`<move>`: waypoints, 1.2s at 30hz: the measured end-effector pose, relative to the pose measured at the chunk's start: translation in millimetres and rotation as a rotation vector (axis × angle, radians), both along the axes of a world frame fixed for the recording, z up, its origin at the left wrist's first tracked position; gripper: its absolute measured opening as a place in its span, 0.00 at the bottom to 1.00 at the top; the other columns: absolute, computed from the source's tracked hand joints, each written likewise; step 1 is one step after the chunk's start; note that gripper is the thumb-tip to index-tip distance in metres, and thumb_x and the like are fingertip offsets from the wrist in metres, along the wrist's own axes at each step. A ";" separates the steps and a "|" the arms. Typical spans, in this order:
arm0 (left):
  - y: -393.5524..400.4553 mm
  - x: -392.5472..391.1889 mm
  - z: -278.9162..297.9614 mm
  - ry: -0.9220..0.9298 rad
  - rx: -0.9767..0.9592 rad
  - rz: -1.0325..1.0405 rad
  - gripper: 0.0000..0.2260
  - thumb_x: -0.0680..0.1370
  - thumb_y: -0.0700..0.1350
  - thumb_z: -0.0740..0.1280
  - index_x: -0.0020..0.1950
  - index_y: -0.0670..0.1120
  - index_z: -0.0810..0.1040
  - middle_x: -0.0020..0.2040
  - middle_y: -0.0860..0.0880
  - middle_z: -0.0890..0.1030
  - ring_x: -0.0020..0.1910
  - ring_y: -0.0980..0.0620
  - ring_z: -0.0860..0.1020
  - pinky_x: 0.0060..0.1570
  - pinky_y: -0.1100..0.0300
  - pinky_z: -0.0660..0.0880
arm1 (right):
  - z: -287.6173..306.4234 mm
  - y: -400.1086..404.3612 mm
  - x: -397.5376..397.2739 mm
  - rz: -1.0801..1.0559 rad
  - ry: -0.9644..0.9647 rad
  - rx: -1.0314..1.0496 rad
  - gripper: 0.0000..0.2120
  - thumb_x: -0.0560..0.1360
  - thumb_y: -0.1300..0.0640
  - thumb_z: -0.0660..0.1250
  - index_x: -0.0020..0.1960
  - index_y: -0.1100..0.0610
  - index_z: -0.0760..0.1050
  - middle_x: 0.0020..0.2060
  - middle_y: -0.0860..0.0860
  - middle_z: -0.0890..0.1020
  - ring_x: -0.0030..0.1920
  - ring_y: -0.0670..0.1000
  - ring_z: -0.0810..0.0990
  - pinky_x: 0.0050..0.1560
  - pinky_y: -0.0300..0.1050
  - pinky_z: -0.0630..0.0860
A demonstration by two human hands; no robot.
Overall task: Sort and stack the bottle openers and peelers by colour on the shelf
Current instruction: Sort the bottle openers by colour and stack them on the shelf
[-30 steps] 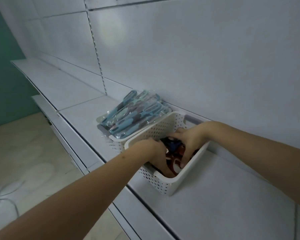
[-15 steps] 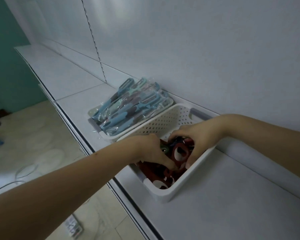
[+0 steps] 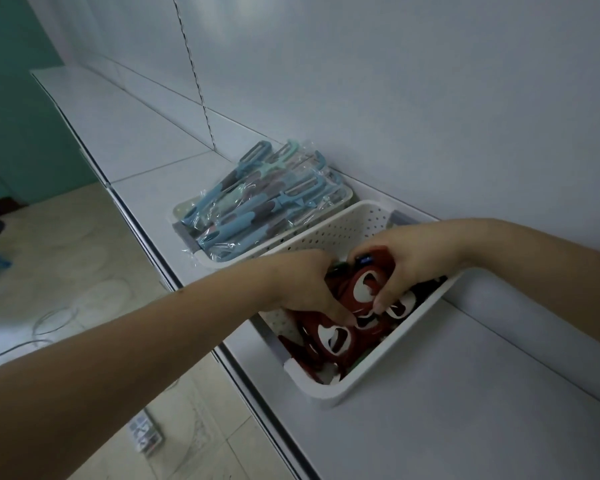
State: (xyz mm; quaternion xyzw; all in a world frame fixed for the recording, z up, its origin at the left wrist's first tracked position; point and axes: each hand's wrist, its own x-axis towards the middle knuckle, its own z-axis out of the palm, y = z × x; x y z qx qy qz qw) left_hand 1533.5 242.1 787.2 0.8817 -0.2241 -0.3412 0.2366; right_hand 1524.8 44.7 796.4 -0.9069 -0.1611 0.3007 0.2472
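Observation:
A white perforated basket (image 3: pixel 329 237) stands on the white shelf (image 3: pixel 465 410) and holds several dark red bottle openers (image 3: pixel 333 337), with a blue one (image 3: pixel 364 260) and a green one partly hidden beneath my hands. My right hand (image 3: pixel 406 258) reaches in from the right and grips a red opener (image 3: pixel 368 282) between thumb and fingers. My left hand (image 3: pixel 305 285) comes in from the left, its fingers curled round red openers lower in the pile. Behind it, a second white basket (image 3: pixel 194 252) carries blue and teal peelers (image 3: pixel 257 206) wrapped in clear plastic.
The shelf's front edge (image 3: pixel 187 285) runs diagonally from upper left to lower right, with tiled floor below it. A white back panel rises behind the baskets. A cable (image 3: pixel 49 317) and a power strip (image 3: pixel 144 433) lie on the floor. Bare shelf stretches to the far left and near right.
The view has tipped down and closer over the basket. Both hands have stayed inside it, shifting among the openers; my right hand has lifted a red opener slightly above the pile.

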 end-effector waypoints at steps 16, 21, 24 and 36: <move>-2.5 -7.6 107.6 -0.466 -0.109 -0.040 0.22 0.70 0.52 0.78 0.62 0.53 0.78 0.50 0.54 0.85 0.46 0.54 0.84 0.52 0.55 0.81 | 107.3 -1.1 -36.6 -0.275 -0.321 0.142 0.18 0.66 0.55 0.80 0.53 0.46 0.80 0.44 0.41 0.86 0.44 0.41 0.85 0.38 0.31 0.78; -24.2 -32.8 122.5 -0.449 -0.173 -0.154 0.20 0.68 0.54 0.79 0.58 0.54 0.79 0.46 0.54 0.86 0.42 0.54 0.85 0.49 0.54 0.82 | 128.2 -18.7 -90.9 -0.400 -0.312 0.107 0.18 0.65 0.56 0.79 0.54 0.49 0.80 0.45 0.42 0.86 0.45 0.42 0.85 0.39 0.31 0.78; -61.3 -56.0 112.2 -0.395 -0.216 -0.304 0.21 0.67 0.54 0.79 0.58 0.54 0.79 0.47 0.54 0.86 0.42 0.53 0.85 0.49 0.53 0.82 | 124.9 -41.5 -142.2 -0.525 -0.276 0.054 0.18 0.66 0.56 0.79 0.54 0.49 0.80 0.45 0.43 0.86 0.45 0.43 0.85 0.40 0.30 0.78; -234.3 -255.0 -33.4 0.063 -0.482 -0.856 0.20 0.72 0.45 0.76 0.63 0.48 0.78 0.55 0.50 0.83 0.54 0.51 0.81 0.59 0.53 0.78 | 2.3 -133.6 -432.4 -1.215 -0.218 -0.085 0.18 0.69 0.52 0.77 0.56 0.42 0.78 0.48 0.39 0.83 0.48 0.39 0.81 0.50 0.37 0.76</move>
